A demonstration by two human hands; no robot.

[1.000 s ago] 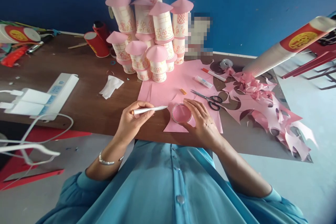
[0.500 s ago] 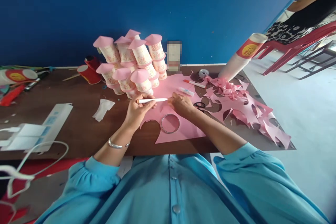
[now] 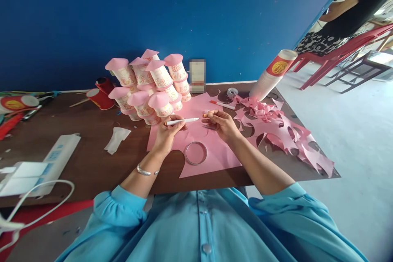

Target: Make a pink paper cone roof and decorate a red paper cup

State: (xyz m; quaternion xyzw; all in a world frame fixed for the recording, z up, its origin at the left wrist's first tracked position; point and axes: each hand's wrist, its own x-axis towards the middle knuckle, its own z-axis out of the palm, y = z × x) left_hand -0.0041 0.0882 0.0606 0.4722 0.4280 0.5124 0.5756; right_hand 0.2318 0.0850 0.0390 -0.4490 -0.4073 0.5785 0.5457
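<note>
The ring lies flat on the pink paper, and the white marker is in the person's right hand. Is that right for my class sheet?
Not quite: the head view shows the white marker in the person's left hand, not the right hand. The ring does lie flat on the pink paper.

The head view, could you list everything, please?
table: 1, brown, front
paper: unclear, pink, table
pen: 1, white, left hand
cap: 1, orange, right hand
ring: 1, silver, paper
marker: 1, white, paper edge
scraps: many, pink, table
towers: several, white-pink, table
cup stack: 1, white, right
tape: 1, grey, table
tissue: 1, white, left
power strip: 1, white, left
clutter: several, mixed, left
person: 1, dark-clad, right
chair: 1, red, right
hands: 2, blue-sleeved, centre
</note>
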